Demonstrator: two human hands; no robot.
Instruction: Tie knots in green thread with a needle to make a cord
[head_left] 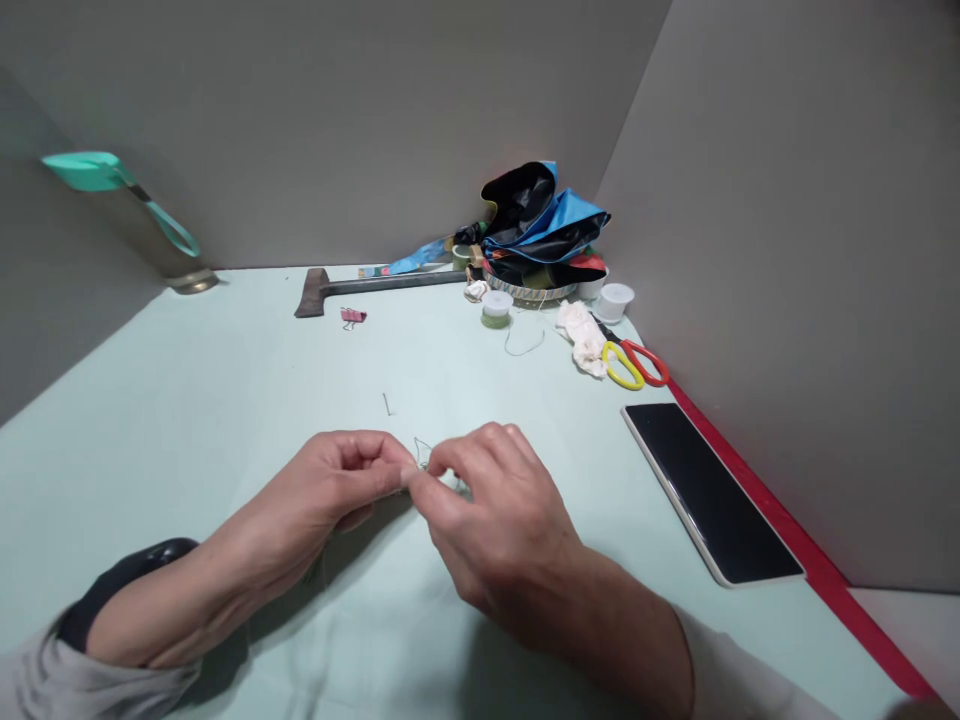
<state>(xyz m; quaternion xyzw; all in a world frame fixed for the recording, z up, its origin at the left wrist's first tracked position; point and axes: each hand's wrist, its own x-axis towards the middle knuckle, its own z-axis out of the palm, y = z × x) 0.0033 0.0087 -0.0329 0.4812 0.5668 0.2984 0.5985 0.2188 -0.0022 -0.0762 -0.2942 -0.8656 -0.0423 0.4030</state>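
Note:
My left hand is closed in a pinch, its thumb and index fingertips pressed together over the middle of the table. Against those fingertips meets my right hand, also pinched shut. A thin dark-green thread loops up from between the two sets of fingers, and a little more of it shows under the right fingers. The exact grip on it is partly hidden by the fingertips. Just beyond the hands lies a short bent piece of thread or wire, too thin to identify surely.
At the back lie a hammer-like axe, a pink binder clip, a green thread spool and a blue-black pouch. Scissors and crumpled tissue are right, behind a phone. A bottle stands back left.

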